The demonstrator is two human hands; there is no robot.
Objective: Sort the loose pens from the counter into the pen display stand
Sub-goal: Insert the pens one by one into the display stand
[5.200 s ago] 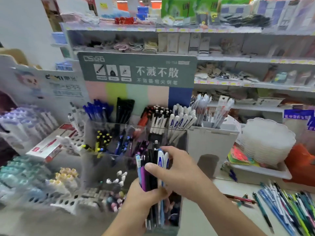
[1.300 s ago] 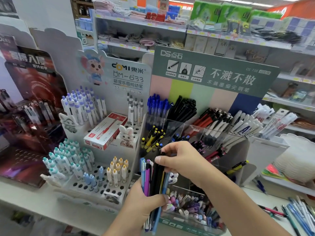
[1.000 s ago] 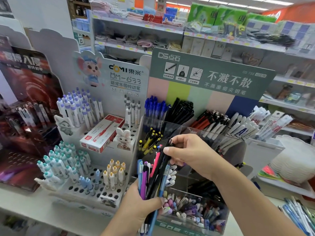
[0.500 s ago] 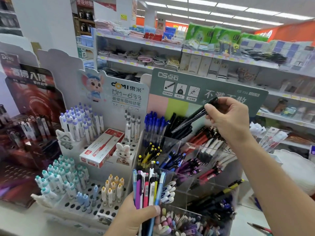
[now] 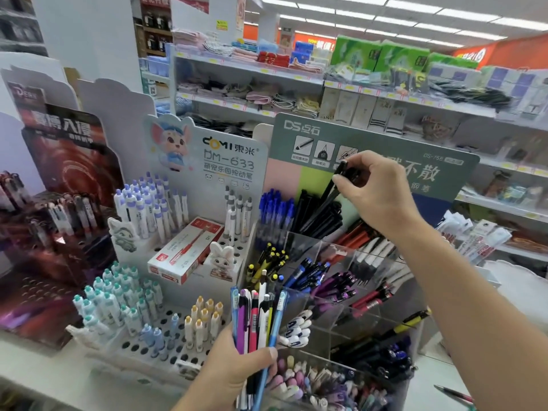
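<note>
Shop shelves fill the background. At upper centre our right hand (image 5: 378, 197) pinches a black pen (image 5: 332, 191), slanting tip-down into the display stand's (image 5: 332, 253) black-pen bin (image 5: 318, 216) just below-left; our left hand (image 5: 234, 369) grips the remaining bundle (image 5: 258, 315) at bottom centre.

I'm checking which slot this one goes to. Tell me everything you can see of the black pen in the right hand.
The black pen is slim, all black and looks like plastic. The right hand pinches its upper end with thumb and fingers. It tilts, top toward the green sign, lower end down among the other black pens in the stand's back row, beside the blue pens. Its tip is hidden among them, so whether it is seated cannot be told.
</note>
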